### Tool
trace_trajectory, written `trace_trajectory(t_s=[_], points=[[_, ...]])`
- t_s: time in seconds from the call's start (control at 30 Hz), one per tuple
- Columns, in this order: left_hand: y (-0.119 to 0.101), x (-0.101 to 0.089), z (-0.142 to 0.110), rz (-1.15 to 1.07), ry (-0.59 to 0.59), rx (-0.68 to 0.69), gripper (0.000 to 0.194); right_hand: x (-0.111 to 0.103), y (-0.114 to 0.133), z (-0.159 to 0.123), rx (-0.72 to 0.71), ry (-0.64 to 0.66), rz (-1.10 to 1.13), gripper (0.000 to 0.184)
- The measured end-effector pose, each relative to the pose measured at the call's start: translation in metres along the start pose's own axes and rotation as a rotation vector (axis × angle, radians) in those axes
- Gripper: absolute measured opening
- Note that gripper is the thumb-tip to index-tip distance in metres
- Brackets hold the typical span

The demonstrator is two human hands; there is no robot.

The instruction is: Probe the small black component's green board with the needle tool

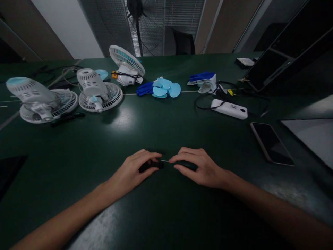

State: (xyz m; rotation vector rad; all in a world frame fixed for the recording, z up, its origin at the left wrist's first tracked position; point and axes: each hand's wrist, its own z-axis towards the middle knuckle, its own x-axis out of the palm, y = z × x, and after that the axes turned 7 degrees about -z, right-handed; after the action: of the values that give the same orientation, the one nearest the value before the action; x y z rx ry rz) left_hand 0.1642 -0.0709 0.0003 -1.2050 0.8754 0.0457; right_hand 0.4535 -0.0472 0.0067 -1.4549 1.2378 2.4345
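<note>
Both my hands rest on the dark green table point(166, 215) near its front middle. My left hand point(135, 170) is closed around a small black handle-like object point(151, 165), probably a screwdriver handle. My right hand point(197, 166) pinches the thin metal shaft point(164, 160) that sticks out of it; the fingertips of the two hands are almost touching. What lies under my right palm is dark and hard to make out.
Three white desk fans point(99, 92) lie at the back left, with blue fan blades point(165, 88) and blue gloves point(201, 78) behind. A white power bank point(230, 109) with black cable, a phone point(272, 142), a white sheet point(314, 137) and a monitor stand to the right.
</note>
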Motion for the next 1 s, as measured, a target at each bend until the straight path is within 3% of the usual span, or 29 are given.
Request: trace_trajectory(t_s=[0.2,0.37,0.53,0.73,1.0], points=[[-0.003,0.001,-0.003,0.16,0.055,0.13,0.037,0.002,0.0,-0.002,-0.014,-0.049,-0.059,0.024],[-0.001,-0.004,-0.01,0.232,0.021,0.157,0.037,-0.001,0.003,-0.008,-0.045,-0.101,-0.044,0.023],[0.011,-0.027,-0.037,0.29,-0.116,0.06,0.037,-0.004,0.005,-0.011,0.034,-0.175,-0.115,0.022],[0.026,-0.052,-0.074,0.365,-0.271,-0.092,0.046,-0.002,0.004,-0.012,0.01,-0.139,-0.194,0.023],[0.045,-0.08,-0.092,0.385,-0.349,-0.155,0.069,-0.017,-0.013,-0.05,0.061,-0.196,-0.38,0.027]])
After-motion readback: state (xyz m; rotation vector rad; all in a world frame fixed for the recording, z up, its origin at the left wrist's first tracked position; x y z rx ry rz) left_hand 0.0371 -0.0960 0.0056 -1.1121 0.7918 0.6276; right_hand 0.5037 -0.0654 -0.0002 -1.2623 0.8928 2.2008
